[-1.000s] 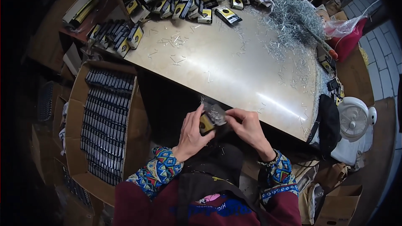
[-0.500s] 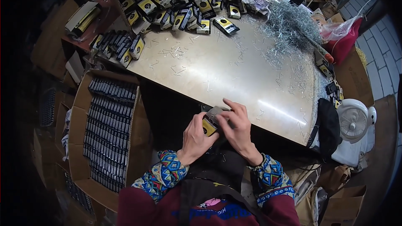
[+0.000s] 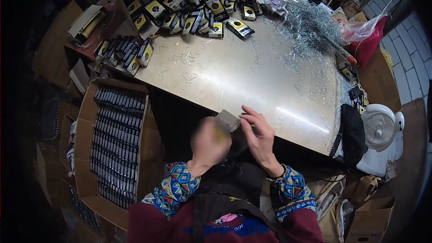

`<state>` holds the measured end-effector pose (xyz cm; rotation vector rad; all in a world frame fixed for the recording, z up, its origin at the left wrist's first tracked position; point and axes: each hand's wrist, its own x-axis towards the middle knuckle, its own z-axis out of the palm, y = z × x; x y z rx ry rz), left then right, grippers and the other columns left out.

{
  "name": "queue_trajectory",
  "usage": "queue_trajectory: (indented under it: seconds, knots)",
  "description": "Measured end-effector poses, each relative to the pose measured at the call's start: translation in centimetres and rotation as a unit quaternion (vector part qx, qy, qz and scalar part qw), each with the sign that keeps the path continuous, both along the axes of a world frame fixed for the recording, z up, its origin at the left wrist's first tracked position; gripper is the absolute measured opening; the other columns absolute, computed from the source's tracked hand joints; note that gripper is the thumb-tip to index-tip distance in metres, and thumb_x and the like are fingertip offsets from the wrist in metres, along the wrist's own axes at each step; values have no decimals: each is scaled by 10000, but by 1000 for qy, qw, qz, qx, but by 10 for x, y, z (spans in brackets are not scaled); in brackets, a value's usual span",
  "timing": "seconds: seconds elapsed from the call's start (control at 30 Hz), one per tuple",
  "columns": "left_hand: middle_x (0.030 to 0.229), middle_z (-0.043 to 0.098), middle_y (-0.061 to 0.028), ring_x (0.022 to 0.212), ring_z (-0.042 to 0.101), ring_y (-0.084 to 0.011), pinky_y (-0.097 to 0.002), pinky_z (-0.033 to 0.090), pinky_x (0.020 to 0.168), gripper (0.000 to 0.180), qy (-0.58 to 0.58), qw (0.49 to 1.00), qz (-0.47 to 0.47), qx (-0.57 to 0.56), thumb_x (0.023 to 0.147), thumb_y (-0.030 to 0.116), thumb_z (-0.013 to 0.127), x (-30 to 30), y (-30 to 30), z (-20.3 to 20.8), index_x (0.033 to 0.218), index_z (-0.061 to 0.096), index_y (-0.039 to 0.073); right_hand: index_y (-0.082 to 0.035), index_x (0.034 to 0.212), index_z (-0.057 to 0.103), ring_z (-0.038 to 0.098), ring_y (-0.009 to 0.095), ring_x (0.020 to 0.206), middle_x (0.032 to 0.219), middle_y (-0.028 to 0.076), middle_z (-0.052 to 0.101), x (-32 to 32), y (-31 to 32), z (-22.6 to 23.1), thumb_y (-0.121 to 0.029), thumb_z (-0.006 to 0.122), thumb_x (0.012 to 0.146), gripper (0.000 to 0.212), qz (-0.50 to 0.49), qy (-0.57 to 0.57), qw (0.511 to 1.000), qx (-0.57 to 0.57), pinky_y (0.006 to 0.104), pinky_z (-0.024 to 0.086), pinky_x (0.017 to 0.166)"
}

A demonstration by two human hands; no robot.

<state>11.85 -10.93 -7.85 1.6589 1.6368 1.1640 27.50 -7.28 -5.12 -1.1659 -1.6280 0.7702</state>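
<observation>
Over my lap, at the near edge of the table, my left hand point(image 3: 210, 144) is wrapped round a small box. The hand and the lower part of that box are blurred, with a yellow patch showing through. A grey flap point(image 3: 228, 120) of the box stands up past my fingers. At its right side is my right hand point(image 3: 259, 136), fingers apart and bent a little, tips at the flap's edge. I see nothing held between them. A heap of similar black and yellow boxes point(image 3: 192, 21) lies at the table's far side.
Bent wire pieces point(image 3: 189, 57) are scattered over the table point(image 3: 211, 74), with a tangled silvery pile point(image 3: 307, 27) at the far right. To my left is a carton point(image 3: 83, 153) packed with rows of dark boxes. A white fan point(image 3: 379, 127) stands at the right.
My right hand has drawn slightly right, its fingers straightening from over the box to the flap's edge. My left hand, with the box, has turned and is now blurred.
</observation>
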Motion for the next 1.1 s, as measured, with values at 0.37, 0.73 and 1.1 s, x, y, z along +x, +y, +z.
queue_trajectory:
  seconds: [0.37,0.73,1.1]
  knots:
    - [1204,565,-249,1032,618,-427,-434,534,836,800,-16,999,-30,17,740,197,801,4,-3,-2,1373,345,22,-35,1145,673,574,338,1117,1293,203,576,14,-5,1,-66,714,810,339,77,-92,990,71,368,494,911]
    - [1323,502,-242,1159,567,-410,-418,489,950,855,-106,979,-174,-22,742,181,775,4,1,6,1433,286,63,-23,1351,508,594,156,1063,1279,113,593,7,-12,-8,-87,657,902,478,104,173,963,-179,283,495,884]
    - [1178,558,-205,994,628,-390,-426,546,776,711,26,988,-103,112,723,164,799,2,8,-5,1298,390,73,6,1055,696,670,216,918,1073,175,681,6,-25,-10,-46,728,827,236,58,-69,995,45,299,533,799]
